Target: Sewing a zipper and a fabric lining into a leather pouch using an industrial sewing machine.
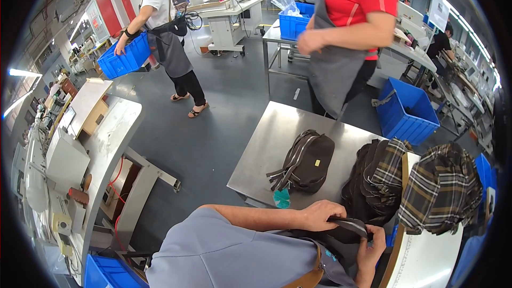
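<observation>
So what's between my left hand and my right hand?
In the head view, a curved dark strip runs from your left hand to your right hand.

No lettering or number is clear enough to read. A small yellow label [317, 163] sits on the dark bag [300, 166] lying on the metal table [261, 141], its face blank or too small to tell. Pale marks [121, 68] show on the blue crate [133, 53] a co-worker carries; a white sheet [439, 13] hangs at upper right, its content illegible.
</observation>
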A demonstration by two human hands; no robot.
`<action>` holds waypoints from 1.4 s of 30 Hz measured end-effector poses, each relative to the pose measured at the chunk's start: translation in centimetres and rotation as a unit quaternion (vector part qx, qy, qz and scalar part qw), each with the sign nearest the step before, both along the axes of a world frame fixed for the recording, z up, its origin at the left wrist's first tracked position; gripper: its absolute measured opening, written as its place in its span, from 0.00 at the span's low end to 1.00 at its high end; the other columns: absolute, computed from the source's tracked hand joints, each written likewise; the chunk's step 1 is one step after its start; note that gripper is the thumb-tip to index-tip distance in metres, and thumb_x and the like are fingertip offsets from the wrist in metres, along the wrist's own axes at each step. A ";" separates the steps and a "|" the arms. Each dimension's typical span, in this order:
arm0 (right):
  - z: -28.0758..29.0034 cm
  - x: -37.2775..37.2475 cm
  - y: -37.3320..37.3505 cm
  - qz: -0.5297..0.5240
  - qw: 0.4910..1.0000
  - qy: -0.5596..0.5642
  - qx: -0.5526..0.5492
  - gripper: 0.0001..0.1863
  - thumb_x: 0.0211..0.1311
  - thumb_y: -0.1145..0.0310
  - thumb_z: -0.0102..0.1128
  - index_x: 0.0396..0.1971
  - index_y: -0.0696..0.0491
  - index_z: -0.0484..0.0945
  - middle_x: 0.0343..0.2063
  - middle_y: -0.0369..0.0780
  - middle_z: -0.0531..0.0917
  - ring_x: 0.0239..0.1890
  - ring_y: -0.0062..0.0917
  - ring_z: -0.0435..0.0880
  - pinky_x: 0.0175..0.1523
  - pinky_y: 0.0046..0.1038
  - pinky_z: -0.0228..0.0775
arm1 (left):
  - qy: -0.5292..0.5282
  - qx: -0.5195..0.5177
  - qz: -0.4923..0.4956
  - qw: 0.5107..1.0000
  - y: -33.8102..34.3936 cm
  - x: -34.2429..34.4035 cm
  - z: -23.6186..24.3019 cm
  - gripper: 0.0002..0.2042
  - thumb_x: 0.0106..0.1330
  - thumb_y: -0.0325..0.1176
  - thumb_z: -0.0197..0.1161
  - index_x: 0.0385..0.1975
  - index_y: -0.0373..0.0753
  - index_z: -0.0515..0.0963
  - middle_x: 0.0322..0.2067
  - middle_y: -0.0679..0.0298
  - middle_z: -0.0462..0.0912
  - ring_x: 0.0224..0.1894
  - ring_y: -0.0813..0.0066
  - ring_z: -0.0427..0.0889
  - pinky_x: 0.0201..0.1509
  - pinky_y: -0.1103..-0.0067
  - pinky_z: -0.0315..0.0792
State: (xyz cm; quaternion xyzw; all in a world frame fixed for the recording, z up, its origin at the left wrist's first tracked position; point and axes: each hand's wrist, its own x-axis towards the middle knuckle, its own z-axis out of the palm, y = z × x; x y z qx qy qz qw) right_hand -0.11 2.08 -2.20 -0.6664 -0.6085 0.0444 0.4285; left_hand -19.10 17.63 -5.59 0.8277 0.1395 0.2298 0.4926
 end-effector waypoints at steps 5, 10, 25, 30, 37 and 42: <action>-0.5 0.4 -0.2 -0.025 0.999 0.031 -0.022 0.12 0.51 0.84 0.62 0.37 0.59 0.77 0.31 0.43 0.79 0.36 0.31 0.80 0.43 0.29 0.70 | -0.003 0.007 0.007 1.000 0.1 0.2 -0.1 0.13 0.52 0.24 0.67 0.38 0.36 0.76 0.32 0.58 0.81 0.36 0.58 0.83 0.40 0.67 0.74; -0.9 0.8 -0.5 -0.008 0.998 0.039 -0.044 0.11 0.50 0.85 0.62 0.34 0.60 0.77 0.31 0.42 0.79 0.35 0.31 0.79 0.43 0.28 0.69 | 0.002 0.001 0.014 1.000 0.3 0.0 0.0 0.13 0.52 0.24 0.67 0.37 0.36 0.76 0.33 0.58 0.81 0.37 0.58 0.83 0.41 0.68 0.75; -2.1 -0.5 0.4 -0.004 0.987 0.153 -0.043 0.23 0.47 0.85 0.68 0.46 0.58 0.76 0.34 0.40 0.79 0.35 0.27 0.80 0.44 0.28 0.72 | -0.073 0.165 -0.042 0.983 -1.1 2.1 1.5 0.09 0.59 0.27 0.66 0.40 0.43 0.82 0.43 0.63 0.76 0.37 0.62 0.84 0.38 0.68 0.78; -0.8 0.5 1.3 -0.010 0.975 0.218 -0.035 0.04 0.56 0.80 0.65 0.29 0.60 0.78 0.27 0.38 0.80 0.32 0.22 0.78 0.40 0.25 0.69 | -0.146 0.192 0.053 0.969 -0.4 2.7 2.6 0.13 0.52 0.24 0.69 0.38 0.44 0.81 0.43 0.62 0.78 0.45 0.60 0.83 0.42 0.71 0.80; 2.6 1.8 1.9 0.000 0.989 0.149 0.013 0.07 0.60 0.79 0.64 0.38 0.61 0.81 0.30 0.44 0.81 0.33 0.33 0.81 0.41 0.28 0.72 | -0.156 0.288 0.036 0.944 0.4 4.7 5.1 0.19 0.39 0.19 0.74 0.36 0.39 0.85 0.35 0.62 0.80 0.34 0.64 0.83 0.33 0.74 0.78; 3.7 0.7 1.8 -0.033 0.987 0.156 0.027 0.08 0.61 0.78 0.66 0.39 0.61 0.82 0.31 0.44 0.83 0.33 0.31 0.83 0.39 0.27 0.73 | -0.170 0.275 0.052 0.945 0.3 5.5 5.8 0.10 0.51 0.21 0.74 0.32 0.38 0.84 0.29 0.60 0.80 0.29 0.69 0.81 0.30 0.79 0.75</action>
